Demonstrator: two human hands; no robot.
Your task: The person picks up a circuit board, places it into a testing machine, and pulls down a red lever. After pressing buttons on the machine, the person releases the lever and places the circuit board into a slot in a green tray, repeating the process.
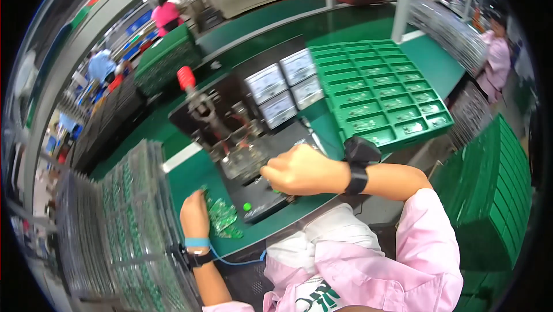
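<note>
My left hand [194,215], with a blue band and a black strap at the wrist, reaches to a loose pile of small green circuit boards [223,215] on the green mat. Its fingers are bent together at the pile's upper left edge; what they hold, if anything, is hidden. My right hand [300,169] is curled closed over the black base [262,211] of a test fixture, and its grip is hidden. Left of it stands the fixture's clear pressing block [245,161], below a toggle clamp with a red handle [185,77]. A round green button [247,206] sits on the base.
Four small lit displays [271,96] stand behind the fixture. A green compartment tray [383,90] holding small parts lies at the right. Stacked clear trays with boards [135,214] rise at the left, and green trays [489,197] at the right. Other people work farther off.
</note>
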